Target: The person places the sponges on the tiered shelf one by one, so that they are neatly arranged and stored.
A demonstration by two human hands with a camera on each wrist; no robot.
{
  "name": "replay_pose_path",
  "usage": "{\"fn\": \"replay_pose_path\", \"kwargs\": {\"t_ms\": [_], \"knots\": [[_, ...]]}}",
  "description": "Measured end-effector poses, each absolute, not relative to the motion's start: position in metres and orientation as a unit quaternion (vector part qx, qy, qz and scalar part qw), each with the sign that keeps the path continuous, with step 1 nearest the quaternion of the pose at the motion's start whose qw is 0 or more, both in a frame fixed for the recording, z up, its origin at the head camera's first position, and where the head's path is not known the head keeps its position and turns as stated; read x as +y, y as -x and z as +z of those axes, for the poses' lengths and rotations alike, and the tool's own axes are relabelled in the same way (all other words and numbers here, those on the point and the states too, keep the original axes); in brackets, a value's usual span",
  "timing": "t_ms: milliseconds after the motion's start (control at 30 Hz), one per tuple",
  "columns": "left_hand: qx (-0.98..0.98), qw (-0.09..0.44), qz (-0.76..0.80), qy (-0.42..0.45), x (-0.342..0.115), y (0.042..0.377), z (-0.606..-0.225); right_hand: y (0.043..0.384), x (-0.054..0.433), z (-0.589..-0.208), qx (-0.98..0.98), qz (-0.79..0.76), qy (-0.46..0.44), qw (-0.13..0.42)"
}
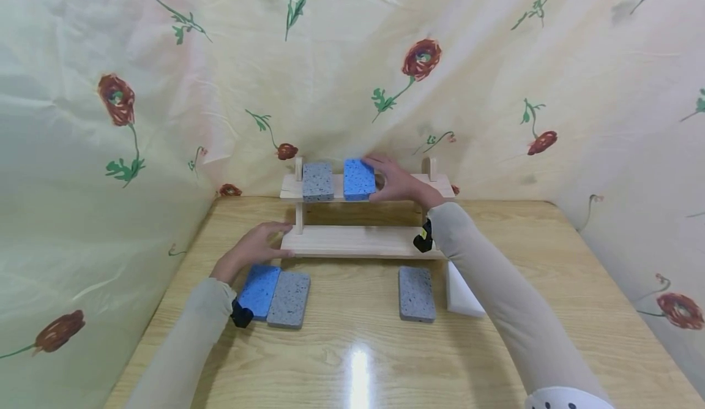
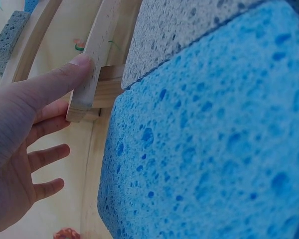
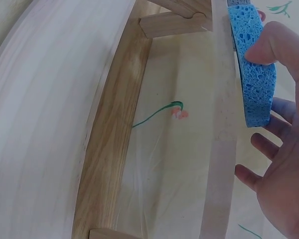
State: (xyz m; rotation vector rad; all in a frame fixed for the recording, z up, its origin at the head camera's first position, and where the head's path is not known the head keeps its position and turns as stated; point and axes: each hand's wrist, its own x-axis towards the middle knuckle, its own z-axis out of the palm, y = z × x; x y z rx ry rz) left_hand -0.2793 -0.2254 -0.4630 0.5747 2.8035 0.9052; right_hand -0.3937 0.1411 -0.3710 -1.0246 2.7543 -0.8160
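A two-tier wooden shelf (image 1: 352, 241) stands at the back of the table. My right hand (image 1: 401, 182) pinches a blue sponge (image 1: 359, 180) on the upper tier, its thumb on the front face and fingers behind, as the right wrist view also shows. To the left of that sponge sits a grey sponge (image 1: 317, 182) on the same tier. My left hand (image 1: 257, 243) grips the left end of the lower tier, thumb on the front edge (image 2: 84, 82) and a finger behind. Below this hand, a second blue sponge (image 1: 260, 291) lies on the table.
Another grey sponge (image 1: 289, 299) lies against the blue one on the table. Right of centre, a third grey sponge (image 1: 417, 294) lies near a white block (image 1: 461, 292), which my right sleeve partly covers. A flowered cloth (image 1: 341, 78) hangs behind the shelf.
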Motion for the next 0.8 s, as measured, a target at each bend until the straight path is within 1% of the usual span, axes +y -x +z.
{"fn": "replay_pose_path", "kwargs": {"t_ms": [800], "knots": [[0.931,0.076,0.304,-0.187,-0.2273,0.2806,-0.4663,0.3955,0.1401,-0.3752,0.897,-0.271,0.342,0.076]]}}
